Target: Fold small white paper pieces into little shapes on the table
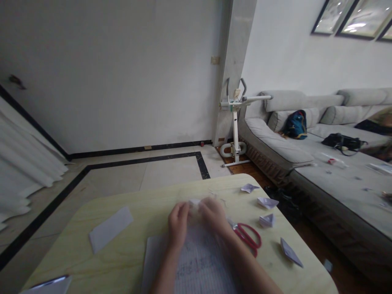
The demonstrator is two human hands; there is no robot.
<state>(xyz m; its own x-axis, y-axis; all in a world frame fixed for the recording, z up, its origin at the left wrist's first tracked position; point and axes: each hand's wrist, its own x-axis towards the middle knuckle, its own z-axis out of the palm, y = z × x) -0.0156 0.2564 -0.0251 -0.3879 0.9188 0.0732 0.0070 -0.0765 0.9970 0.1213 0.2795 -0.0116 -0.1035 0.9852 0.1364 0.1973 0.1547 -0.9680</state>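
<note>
My left hand [178, 221] is closed, thumb and fingers pinching the left side of a small folded piece of white paper [194, 201]. On its other side is my right hand [213, 213], smeared by motion but with its fingers closed at the paper's edge. Both hands are above a lined sheet with writing [202, 261]. Red-handled scissors [249, 240] lie just right of my right forearm, their blades partly hidden. Along the table's right side stand several folded paper boats, among them a paper boat [267, 203] and a narrow one [290, 252].
On the table [143, 208], a folded white paper strip [110, 229] lies to the left. A pen [49, 282] rests on paper at the front left corner. Beyond the table's right edge stand a grey sofa [330, 196] and a white exercise machine [235, 130].
</note>
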